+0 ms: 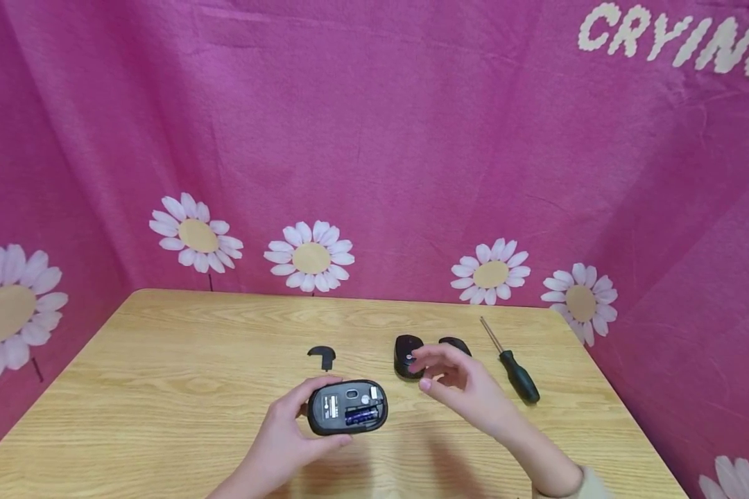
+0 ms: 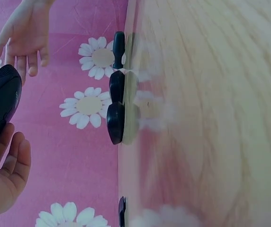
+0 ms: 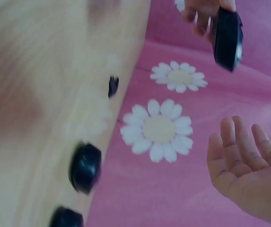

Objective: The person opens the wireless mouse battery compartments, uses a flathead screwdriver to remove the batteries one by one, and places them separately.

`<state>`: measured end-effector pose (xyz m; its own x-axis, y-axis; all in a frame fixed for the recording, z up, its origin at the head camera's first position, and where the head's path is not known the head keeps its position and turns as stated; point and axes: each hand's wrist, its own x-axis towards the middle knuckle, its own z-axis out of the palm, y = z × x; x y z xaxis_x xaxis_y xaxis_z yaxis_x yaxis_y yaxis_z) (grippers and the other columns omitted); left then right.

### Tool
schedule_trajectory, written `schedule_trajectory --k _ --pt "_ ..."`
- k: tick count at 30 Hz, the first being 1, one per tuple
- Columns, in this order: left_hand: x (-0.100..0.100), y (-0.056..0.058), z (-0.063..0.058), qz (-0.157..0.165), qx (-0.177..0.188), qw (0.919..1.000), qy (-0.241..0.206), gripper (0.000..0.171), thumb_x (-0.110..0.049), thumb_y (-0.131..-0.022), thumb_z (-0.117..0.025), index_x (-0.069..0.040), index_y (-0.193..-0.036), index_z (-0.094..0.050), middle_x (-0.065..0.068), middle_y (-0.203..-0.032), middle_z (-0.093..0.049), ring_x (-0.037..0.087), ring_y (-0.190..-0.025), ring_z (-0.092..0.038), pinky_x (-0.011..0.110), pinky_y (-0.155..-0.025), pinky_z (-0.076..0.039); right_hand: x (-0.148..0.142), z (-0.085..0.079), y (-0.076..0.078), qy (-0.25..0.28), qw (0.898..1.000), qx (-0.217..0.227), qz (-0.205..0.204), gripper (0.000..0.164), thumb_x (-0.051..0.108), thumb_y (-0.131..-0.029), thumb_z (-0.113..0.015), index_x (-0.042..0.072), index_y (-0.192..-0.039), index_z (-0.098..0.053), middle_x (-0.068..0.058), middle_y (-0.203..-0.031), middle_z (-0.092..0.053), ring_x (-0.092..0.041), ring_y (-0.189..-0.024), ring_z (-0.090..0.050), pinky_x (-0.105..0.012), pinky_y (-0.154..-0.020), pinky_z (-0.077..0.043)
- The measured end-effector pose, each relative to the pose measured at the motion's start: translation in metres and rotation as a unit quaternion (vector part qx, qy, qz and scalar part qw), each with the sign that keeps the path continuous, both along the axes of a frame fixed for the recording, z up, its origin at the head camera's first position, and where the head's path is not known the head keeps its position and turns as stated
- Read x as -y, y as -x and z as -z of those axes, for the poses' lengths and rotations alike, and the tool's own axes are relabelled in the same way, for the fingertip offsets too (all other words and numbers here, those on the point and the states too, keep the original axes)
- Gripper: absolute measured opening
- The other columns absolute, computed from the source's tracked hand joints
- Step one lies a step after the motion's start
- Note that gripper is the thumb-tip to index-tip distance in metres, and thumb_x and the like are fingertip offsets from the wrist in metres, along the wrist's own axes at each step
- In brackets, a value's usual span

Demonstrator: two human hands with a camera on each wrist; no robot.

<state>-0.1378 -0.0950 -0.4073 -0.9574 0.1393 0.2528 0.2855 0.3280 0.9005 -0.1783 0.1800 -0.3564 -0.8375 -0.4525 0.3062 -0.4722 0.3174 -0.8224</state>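
Note:
A black computer mouse (image 1: 337, 409) is held bottom side up above the table by my left hand (image 1: 283, 433), thumb on its near edge and fingers along the far one. Its battery bay is uncovered, and a blue battery (image 1: 362, 416) lies inside. In the left wrist view the mouse (image 2: 4, 106) appears from the side between thumb and fingers. My right hand (image 1: 465, 391) hovers to the right of it, fingers loosely bent and holding nothing; the right wrist view shows its bare palm (image 3: 254, 184). On the table beyond the held mouse lies a black battery cover (image 1: 322, 356).
A second black mouse (image 1: 407, 355) stands behind my right hand, with another black mouse (image 1: 455, 344) partly hidden beside it. Farther right lies a screwdriver (image 1: 518, 378) with a dark handle. The wooden table (image 1: 181, 388) ends at a pink curtain (image 1: 374, 152) printed with daisies.

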Motion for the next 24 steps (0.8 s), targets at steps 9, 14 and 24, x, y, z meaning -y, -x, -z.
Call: schedule_trajectory --k 9,14,24 --pt "0.007 0.001 -0.002 -0.024 -0.023 0.9994 0.012 0.071 -0.019 -0.056 -0.091 -0.035 -0.117 -0.059 -0.019 -0.111 -0.063 0.008 -0.096 -0.057 0.024 -0.076 -0.049 -0.022 -0.016 0.002 -0.030 0.991 -0.110 0.068 0.035 0.008 -0.085 -0.068 0.015 -0.119 -0.058 0.001 -0.105 -0.066 -0.011 -0.088 -0.063 -0.025 -0.077 -0.052" --pt "0.009 0.001 -0.003 -0.025 -0.028 0.9992 0.016 0.071 -0.018 -0.057 -0.091 -0.035 -0.118 -0.059 -0.019 -0.109 -0.063 0.008 -0.094 -0.056 0.024 -0.075 -0.048 -0.036 -0.018 0.004 -0.053 0.979 -0.150 0.124 0.038 0.008 -0.082 -0.072 0.016 -0.118 -0.060 -0.001 -0.105 -0.067 -0.010 -0.090 -0.060 -0.026 -0.079 -0.052" --pt "0.012 0.001 -0.003 -0.028 -0.011 0.9995 0.013 0.070 -0.022 -0.057 -0.091 -0.037 -0.117 -0.058 -0.018 -0.109 -0.063 0.008 -0.097 -0.057 0.024 -0.077 -0.050 -0.064 -0.018 0.011 -0.139 0.936 -0.223 0.233 0.039 0.011 -0.077 -0.077 0.009 -0.114 -0.062 -0.002 -0.105 -0.067 -0.014 -0.087 -0.059 -0.025 -0.073 -0.050"
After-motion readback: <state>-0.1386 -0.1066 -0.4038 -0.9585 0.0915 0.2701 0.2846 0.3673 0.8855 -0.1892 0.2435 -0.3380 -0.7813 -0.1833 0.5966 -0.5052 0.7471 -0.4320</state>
